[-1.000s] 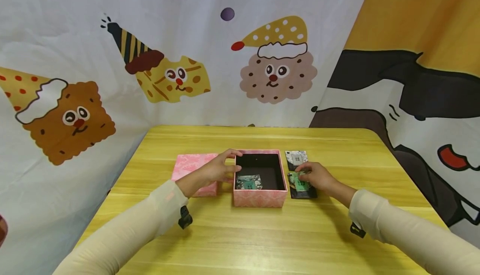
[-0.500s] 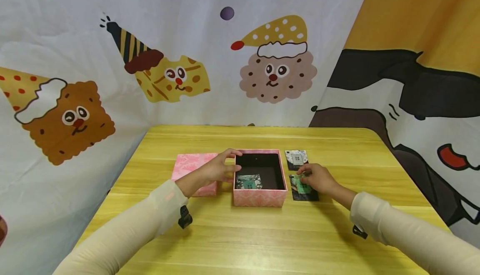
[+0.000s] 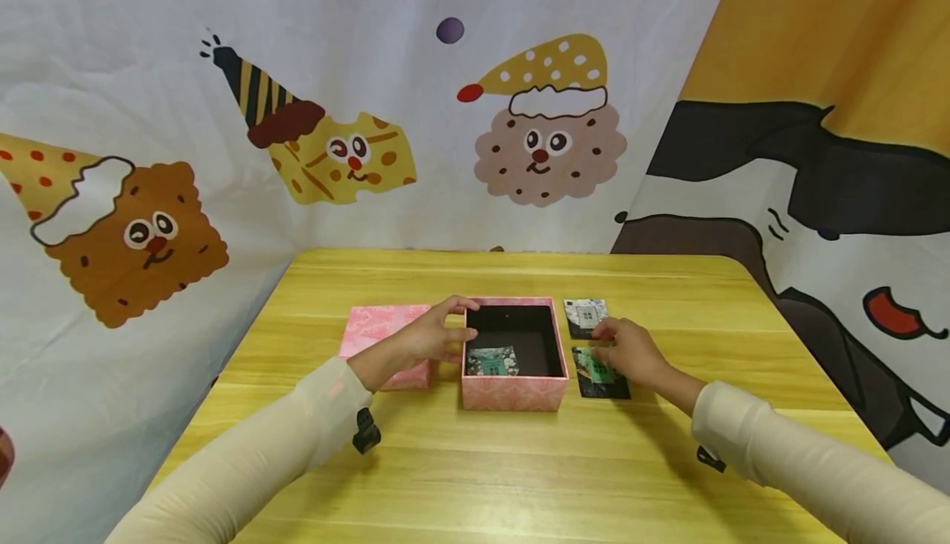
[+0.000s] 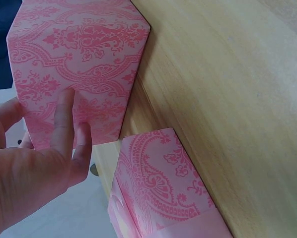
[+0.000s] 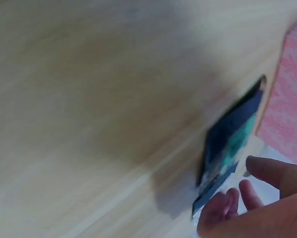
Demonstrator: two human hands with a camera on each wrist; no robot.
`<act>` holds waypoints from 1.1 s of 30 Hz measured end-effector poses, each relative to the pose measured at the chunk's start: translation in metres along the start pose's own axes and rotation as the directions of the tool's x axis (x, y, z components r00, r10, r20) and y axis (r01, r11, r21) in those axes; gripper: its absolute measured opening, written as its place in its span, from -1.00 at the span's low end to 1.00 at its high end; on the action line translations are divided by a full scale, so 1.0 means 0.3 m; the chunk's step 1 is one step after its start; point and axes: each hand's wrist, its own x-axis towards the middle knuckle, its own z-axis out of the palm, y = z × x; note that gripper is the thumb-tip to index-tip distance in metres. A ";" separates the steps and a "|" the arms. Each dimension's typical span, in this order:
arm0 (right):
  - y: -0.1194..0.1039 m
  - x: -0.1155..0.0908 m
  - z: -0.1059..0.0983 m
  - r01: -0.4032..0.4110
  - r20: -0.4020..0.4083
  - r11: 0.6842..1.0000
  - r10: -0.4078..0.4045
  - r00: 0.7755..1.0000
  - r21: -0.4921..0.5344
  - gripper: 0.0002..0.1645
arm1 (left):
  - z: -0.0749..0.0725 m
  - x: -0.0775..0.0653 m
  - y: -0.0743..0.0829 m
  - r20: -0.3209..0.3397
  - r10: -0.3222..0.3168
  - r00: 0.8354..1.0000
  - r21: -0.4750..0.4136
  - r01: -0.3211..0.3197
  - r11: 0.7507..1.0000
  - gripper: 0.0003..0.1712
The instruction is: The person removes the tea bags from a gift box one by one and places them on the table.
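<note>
In the head view my left hand [image 3: 430, 331] holds the left wall of an open pink patterned box [image 3: 512, 394] with a dark inside. Its thumb and forefinger reach the rim; other fingers [image 4: 64, 124] lie along the outer wall in the left wrist view. A flat sachet [image 3: 492, 363] with a teal label lies inside the box, near its front left corner. My right hand [image 3: 629, 351], fingers loosely bent, hovers close over a dark sachet [image 3: 610, 387] with a green label on the table. Its fingertips overlap the sachet's far edge.
Behind that sachet lies another, black and white one [image 3: 582, 315], with a pale label. The pink box lid [image 3: 374, 323] sits left of the box, partly hidden by my left arm. A printed cloth [image 3: 430, 222] hangs behind the wooden table [image 3: 475, 461].
The green-labelled sachet has shifted slightly right and towards me, then come to rest. My right hand has drawn a little off it. The left hand and box have stayed put.
</note>
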 end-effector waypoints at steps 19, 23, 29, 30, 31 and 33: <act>-0.098 0.034 -0.058 -0.226 0.252 0.712 0.070 0.965 0.664 -0.54 | -0.001 0.002 -0.002 0.006 0.006 1.000 0.015 -0.006 1.000 -0.43; -0.124 0.039 -0.075 -0.235 0.269 0.689 0.060 0.961 0.686 -0.56 | -0.001 0.002 -0.003 0.006 0.006 1.000 0.021 -0.006 1.000 -0.43; -0.151 0.046 -0.091 -0.235 0.282 0.664 0.038 0.959 0.710 -0.50 | -0.003 0.001 -0.002 0.008 -0.001 1.000 0.021 0.000 1.000 -0.43; -0.158 0.046 -0.093 -0.236 0.283 0.660 0.037 0.959 0.714 -0.48 | -0.004 0.001 -0.003 0.008 0.001 1.000 0.021 -0.001 1.000 -0.44; -0.165 0.047 -0.095 -0.237 0.285 0.657 0.035 0.958 0.716 -0.47 | -0.004 0.001 -0.003 0.009 0.001 1.000 0.021 -0.001 1.000 -0.44; -0.178 0.048 -0.099 -0.239 0.287 0.652 0.034 0.957 0.720 -0.45 | -0.006 0.002 -0.004 0.010 0.003 1.000 0.021 -0.003 1.000 -0.44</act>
